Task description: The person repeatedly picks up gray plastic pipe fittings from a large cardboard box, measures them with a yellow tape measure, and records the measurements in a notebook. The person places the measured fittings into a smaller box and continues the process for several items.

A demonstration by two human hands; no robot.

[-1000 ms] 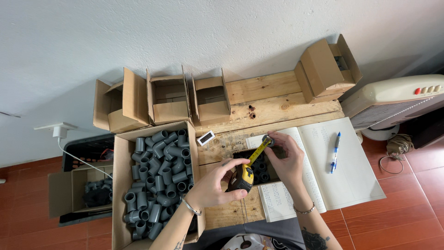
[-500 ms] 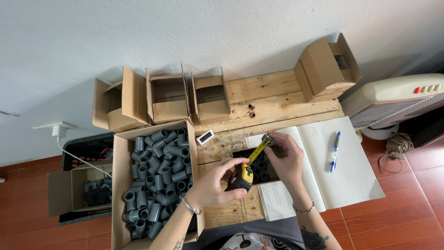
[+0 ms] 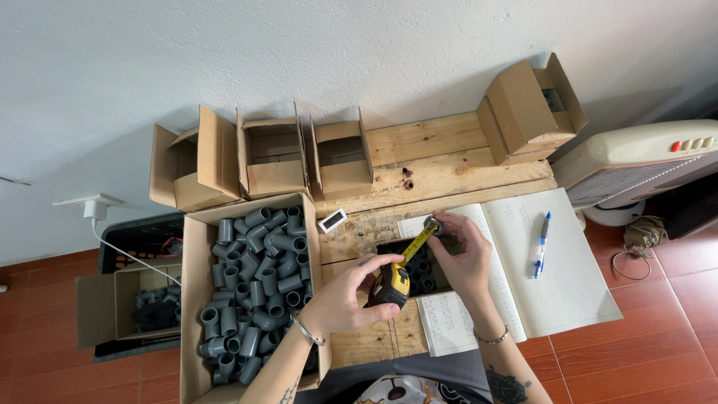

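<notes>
My left hand point(image 3: 345, 297) grips a yellow and black tape measure point(image 3: 393, 285) over the wooden table point(image 3: 419, 161). Its yellow blade point(image 3: 417, 244) runs up and right to a small grey pipe fitting point(image 3: 433, 224). My right hand point(image 3: 465, 259) pinches that fitting at the blade's tip. Under both hands sits a dark box point(image 3: 420, 271) holding more grey fittings. An open notebook point(image 3: 523, 269) lies beneath my right wrist.
A large cardboard box point(image 3: 196, 299) full of grey pipe fittings stands at the left. Several small open cartons point(image 3: 273, 161) line the wall, another point(image 3: 527, 108) at the back right. A blue pen point(image 3: 541, 245) lies on the notebook, a small white device point(image 3: 332, 221) beside it. A fan point(image 3: 636, 161) stands right.
</notes>
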